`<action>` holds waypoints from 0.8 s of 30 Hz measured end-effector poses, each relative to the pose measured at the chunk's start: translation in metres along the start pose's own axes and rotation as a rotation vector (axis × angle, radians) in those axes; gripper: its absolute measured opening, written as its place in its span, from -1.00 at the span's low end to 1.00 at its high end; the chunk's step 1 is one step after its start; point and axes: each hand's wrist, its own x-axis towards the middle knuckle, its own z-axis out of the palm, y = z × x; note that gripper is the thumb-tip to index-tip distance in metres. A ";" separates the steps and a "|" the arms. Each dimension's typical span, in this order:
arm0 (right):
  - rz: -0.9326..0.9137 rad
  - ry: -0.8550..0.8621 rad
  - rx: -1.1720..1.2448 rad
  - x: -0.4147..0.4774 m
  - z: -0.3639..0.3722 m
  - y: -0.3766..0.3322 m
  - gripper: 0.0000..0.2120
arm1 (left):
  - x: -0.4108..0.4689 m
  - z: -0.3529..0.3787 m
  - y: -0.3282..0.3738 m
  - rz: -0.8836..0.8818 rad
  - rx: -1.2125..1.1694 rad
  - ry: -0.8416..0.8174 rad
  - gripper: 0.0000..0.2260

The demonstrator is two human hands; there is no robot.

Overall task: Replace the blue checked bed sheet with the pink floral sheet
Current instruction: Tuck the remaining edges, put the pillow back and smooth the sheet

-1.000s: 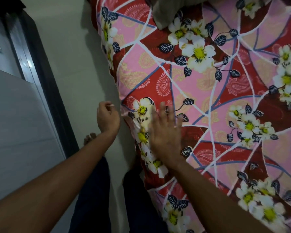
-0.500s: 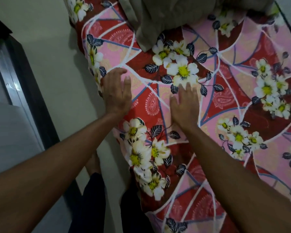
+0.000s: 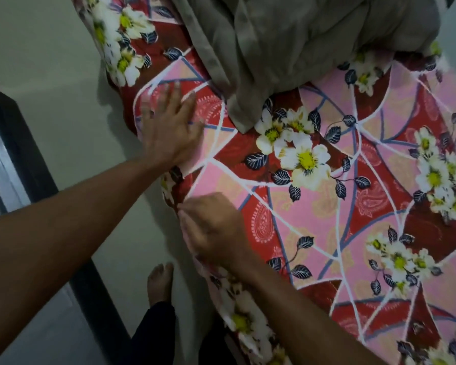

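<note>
Head view: the pink-and-red floral cotton sheet (image 3: 313, 206) covers the bed below the crumpled khaki blanket (image 3: 300, 43). The left hand (image 3: 169, 130) has slid up beside the blanket and presses flat, fingers spread. The right hand (image 3: 213, 227) has drawn back from it, fingers curled on the sheet's side edge. Only tucking seems left.
</note>
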 end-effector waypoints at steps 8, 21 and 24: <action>0.288 -0.176 -0.422 0.176 0.036 0.052 -0.42 | 0.038 -0.011 -0.069 -0.345 -0.383 0.091 -0.36; 0.249 -0.061 -0.325 0.302 0.076 0.051 -0.43 | 0.108 -0.054 -0.142 -0.371 -0.544 0.225 -0.45; 0.123 -0.149 -0.444 0.328 0.104 0.041 -0.40 | 0.154 -0.069 -0.144 -0.259 -0.482 0.240 -0.45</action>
